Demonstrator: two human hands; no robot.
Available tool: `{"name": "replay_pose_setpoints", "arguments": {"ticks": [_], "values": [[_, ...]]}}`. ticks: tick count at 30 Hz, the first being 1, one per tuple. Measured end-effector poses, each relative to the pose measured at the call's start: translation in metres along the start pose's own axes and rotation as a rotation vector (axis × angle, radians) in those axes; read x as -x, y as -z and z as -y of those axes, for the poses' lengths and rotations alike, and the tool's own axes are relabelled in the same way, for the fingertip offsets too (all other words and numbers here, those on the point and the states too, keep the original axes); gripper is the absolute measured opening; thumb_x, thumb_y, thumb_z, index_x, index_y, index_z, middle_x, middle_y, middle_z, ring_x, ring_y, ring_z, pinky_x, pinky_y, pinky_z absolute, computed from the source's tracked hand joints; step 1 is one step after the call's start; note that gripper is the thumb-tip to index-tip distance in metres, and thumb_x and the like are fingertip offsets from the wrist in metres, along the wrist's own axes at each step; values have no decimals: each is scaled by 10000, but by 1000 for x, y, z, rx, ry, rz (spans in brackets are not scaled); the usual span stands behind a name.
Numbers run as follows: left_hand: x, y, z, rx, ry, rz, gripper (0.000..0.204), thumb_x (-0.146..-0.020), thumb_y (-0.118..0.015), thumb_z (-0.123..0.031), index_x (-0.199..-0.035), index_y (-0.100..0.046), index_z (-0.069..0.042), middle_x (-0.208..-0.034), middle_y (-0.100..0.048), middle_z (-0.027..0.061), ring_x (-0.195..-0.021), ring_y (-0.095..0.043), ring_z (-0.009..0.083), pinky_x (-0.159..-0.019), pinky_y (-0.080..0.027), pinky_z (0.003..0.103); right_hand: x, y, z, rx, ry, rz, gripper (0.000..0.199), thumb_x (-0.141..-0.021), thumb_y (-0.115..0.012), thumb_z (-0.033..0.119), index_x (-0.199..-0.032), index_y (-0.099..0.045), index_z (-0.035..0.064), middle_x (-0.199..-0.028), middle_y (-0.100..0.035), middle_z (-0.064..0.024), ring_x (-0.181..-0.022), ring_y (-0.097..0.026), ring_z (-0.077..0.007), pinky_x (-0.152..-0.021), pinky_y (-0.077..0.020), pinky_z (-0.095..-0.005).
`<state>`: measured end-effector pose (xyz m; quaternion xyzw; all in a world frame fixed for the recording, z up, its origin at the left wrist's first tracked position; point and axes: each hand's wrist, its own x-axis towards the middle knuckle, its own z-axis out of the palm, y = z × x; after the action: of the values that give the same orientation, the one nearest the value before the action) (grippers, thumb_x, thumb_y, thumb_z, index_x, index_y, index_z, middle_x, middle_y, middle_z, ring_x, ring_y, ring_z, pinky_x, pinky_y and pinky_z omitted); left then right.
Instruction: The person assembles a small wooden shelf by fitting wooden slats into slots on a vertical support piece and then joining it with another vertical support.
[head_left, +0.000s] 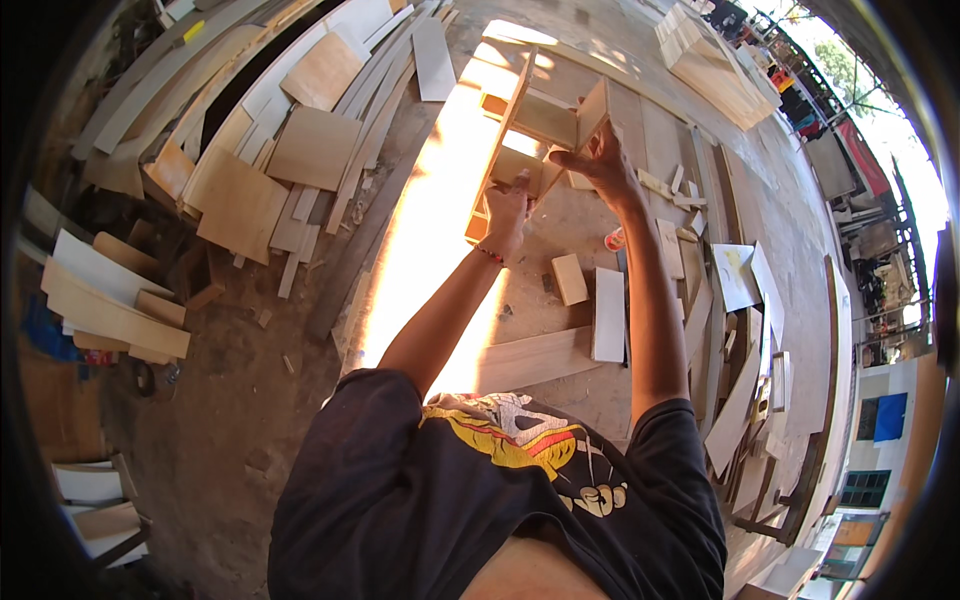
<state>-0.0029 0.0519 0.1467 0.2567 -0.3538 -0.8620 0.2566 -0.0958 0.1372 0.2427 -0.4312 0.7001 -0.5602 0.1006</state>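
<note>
Two bare forearms, in the short sleeves of one dark T-shirt [390, 480] with a yellow, red and white print, reach up from the lower edge to one light-brown, box-like wooden frame [548, 118]. The frame is at the upper middle, raised over a dusty brown tabletop [535, 230]. One long, narrow board forms its left side, and one shorter board stands at its right.

The left hand [508, 215], below one red-and-dark beaded bracelet [490, 254], is against the frame's lower part, thumb up, fingers curled and mostly hidden; whether its grip pinches the wood, I cannot tell. The right hand [605, 165] pinches the frame's right side, thumb toward the middle, fingers behind the shorter board.

Nearer the body, on the tabletop, are one small tan rectangular wooden block [570, 279], one longer white rectangular panel [608, 315] just right of it, and one small red-and-white object [614, 239], too small to identify, beyond them.

To the left lie many overlapping wooden offcuts, too jumbled to count; three squarish brown wooden panels [243, 208] stand out, with one narrow pale panel [433, 60] near the tabletop's far end. At upper right is one thick stack of pale wooden boards [715, 65].
</note>
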Motion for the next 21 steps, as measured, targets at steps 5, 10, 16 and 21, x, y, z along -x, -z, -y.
{"name": "replay_pose_setpoints", "arguments": {"ticks": [5, 10, 16, 21], "values": [[-3, 8, 2, -180, -8, 149, 205, -809, -665, -215, -853, -601, -26, -667, -558, -4, -482, -458, 56, -415, -352, 221, 0, -3, 1, -56, 33, -6, 808, -599, -829, 155, -1267, -384, 67, -1244, -468, -71, -1169, -458, -212, -991, -362, -346], [3, 7, 1, -34, 35, 182, 175, -797, -673, -207, -790, -614, -42, -681, -561, -10, -524, -488, 78, -454, -378, 227, -2, -2, -1, -22, 31, 12, 843, -606, -825, 158, -1299, -352, 71, -1247, -462, -80, -1179, -451, -220, -1008, -339, -343], [-11, 18, 14, -88, -140, 134, 200, -778, -682, -160, -663, -565, -45, -629, -550, 3, -494, -486, 84, -426, -362, 238, -7, -7, -1, -3, 33, 26, 875, -603, -828, 159, -1318, -331, 71, -1259, -450, -88, -1172, -459, -224, -1002, -347, -336], [-2, 9, 1, -135, -74, 84, 231, -750, -703, -150, -611, -546, -52, -583, -534, 3, -458, -454, 63, -405, -321, 221, -6, -4, -5, -21, 37, 20, 873, -604, -824, 141, -1321, -331, 71, -1250, -455, -83, -1174, -453, -217, -998, -353, -333]]}}
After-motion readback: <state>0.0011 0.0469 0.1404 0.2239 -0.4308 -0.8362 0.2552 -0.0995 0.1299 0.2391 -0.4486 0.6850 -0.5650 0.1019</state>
